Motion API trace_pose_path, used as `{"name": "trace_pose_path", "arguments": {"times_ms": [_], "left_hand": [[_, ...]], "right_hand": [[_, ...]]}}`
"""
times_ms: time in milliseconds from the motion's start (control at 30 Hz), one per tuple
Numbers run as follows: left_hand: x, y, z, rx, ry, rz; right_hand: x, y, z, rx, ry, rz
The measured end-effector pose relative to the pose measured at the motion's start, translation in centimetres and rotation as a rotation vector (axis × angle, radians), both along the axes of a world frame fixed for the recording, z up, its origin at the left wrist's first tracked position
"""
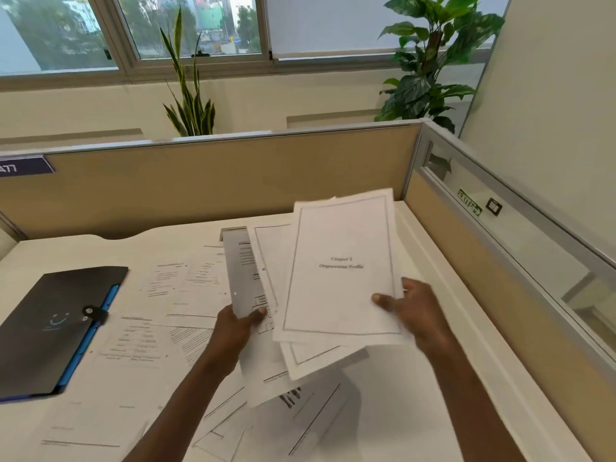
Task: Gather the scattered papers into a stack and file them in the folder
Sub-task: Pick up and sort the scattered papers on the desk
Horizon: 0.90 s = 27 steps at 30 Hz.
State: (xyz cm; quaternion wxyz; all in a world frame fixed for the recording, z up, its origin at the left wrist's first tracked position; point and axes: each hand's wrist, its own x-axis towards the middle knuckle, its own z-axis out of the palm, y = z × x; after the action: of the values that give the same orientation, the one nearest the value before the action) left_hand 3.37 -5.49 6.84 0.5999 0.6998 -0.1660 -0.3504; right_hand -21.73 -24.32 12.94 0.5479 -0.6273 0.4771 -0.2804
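Observation:
My left hand (238,323) grips a loose, fanned bunch of white papers (266,278) by its lower left edge, held above the desk. Against that bunch my right hand (411,308) pinches a bordered title sheet (340,268) at its right edge, thumb on top. More printed papers (160,345) lie scattered flat on the white desk under and left of my arms. The black folder (50,325) with a blue spine lies closed at the desk's left, its snap strap fastened.
The white desk (416,411) is fenced by beige partition walls (233,181) at the back and right. A glass strip with an exit sticker (470,203) runs along the right partition. Potted plants (190,95) stand behind the back partition.

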Motion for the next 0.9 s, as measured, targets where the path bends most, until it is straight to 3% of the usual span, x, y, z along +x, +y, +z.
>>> {"name": "trace_pose_path", "arguments": {"times_ms": [167, 333, 433, 533, 733, 900], "left_hand": [[-0.2, -0.1, 0.8, -0.011, 0.07, -0.165], [-0.4, -0.4, 1.9, -0.03, 0.059, -0.331], [-0.9, -1.3, 2.4, -0.025, -0.022, -0.26], [-0.9, -2.2, 3.2, -0.13, 0.136, -0.081], [-0.6, -3.4, 4.6, -0.229, -0.228, -0.056], [-1.3, -3.3, 3.0, -0.217, -0.27, 0.045]], "right_hand": [[1.5, 1.2, -2.3, 0.092, 0.097, 0.271], [2.5, 0.8, -3.1, 0.21, -0.036, 0.412], [3.8, 1.3, -4.1, 0.182, -0.076, 0.266], [4.7, 1.6, -4.4, 0.045, -0.114, 0.077], [5.9, 1.5, -3.7, -0.067, -0.269, 0.006], [6.1, 1.7, -5.2, -0.028, -0.276, 0.019]]}}
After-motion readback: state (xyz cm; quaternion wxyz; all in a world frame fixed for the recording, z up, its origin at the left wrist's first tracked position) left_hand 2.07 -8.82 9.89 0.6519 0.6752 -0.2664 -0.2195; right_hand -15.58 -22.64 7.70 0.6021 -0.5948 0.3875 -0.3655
